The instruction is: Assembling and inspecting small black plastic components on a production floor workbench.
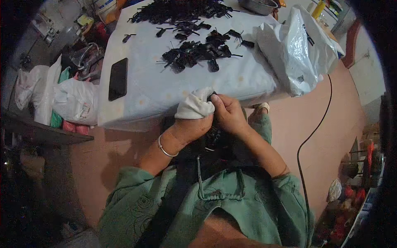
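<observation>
My left hand [192, 112] has white cloth over its fingers, perhaps a glove or a wrap, and a bangle on the wrist. Its closed fingers meet my right hand [230, 112] just off the table's near edge. Between them shows a small black part [211, 97], pinched by both hands and mostly hidden. My right hand is bare, its thumb pressed toward the part. Beyond my hands, a small heap of black plastic parts with thin stems [194, 53] lies on the white-covered table [144, 89]. A much larger pile of such parts [178, 11] spreads along the far side.
A black phone [118, 79] lies at the table's left. White plastic bags [293, 51] stand on its right edge, and a metal bowl [259, 5] sits at the back. More bags [75, 99] rest on a left shelf. A black cable [301, 144] trails across the floor at right.
</observation>
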### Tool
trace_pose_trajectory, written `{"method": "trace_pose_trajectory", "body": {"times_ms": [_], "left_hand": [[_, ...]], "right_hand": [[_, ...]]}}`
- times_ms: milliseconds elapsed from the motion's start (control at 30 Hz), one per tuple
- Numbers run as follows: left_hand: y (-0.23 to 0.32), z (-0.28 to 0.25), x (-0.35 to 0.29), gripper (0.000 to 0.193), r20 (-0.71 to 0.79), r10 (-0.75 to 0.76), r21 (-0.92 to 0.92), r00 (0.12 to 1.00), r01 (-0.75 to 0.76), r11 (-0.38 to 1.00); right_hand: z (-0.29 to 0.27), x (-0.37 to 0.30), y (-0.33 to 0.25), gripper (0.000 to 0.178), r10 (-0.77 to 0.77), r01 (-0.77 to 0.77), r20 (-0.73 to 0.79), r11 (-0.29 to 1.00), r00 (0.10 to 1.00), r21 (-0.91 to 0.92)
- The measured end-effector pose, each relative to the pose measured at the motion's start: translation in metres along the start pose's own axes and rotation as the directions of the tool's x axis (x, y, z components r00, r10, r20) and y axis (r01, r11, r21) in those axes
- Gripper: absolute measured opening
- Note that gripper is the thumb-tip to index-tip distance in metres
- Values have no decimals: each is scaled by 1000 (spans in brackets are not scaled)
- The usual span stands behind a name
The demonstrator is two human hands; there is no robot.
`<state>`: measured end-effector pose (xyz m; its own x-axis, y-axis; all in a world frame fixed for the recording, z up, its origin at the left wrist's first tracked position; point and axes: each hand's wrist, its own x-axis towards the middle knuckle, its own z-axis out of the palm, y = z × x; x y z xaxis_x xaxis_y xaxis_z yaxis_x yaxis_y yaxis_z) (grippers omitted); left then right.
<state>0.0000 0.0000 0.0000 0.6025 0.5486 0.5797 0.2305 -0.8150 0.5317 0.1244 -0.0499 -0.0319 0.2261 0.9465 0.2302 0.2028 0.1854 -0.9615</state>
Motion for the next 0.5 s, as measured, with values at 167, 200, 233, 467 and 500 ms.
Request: {"method": "trace_pose_trajectory", "body": {"times_ms": [167,200,233,467,500], "left_hand": [[2,-1,0,20,82,-35,44,996,32,999],[3,0,-1,20,80,-39,46,996,36,998],[6,2,-2,21,21,-100,-102,995,101,990],[-2,-8,2,29,193,-479,-627,856,483,611],[-1,-8,1,28,257,-526,-670,811,541,507]], "right_hand": [[-2,-1,10,31,97,-98,40,995,994,3],[-6,-1,8,31,98,-98,44,995,994,3],[-12,-1,3,29,72,-71,61,997,996,-18],[-37,-2,-22,15,71,-30,178,974,981,-224],[-38,-4,-22,13,-4,43,174,974,985,-220]]}}
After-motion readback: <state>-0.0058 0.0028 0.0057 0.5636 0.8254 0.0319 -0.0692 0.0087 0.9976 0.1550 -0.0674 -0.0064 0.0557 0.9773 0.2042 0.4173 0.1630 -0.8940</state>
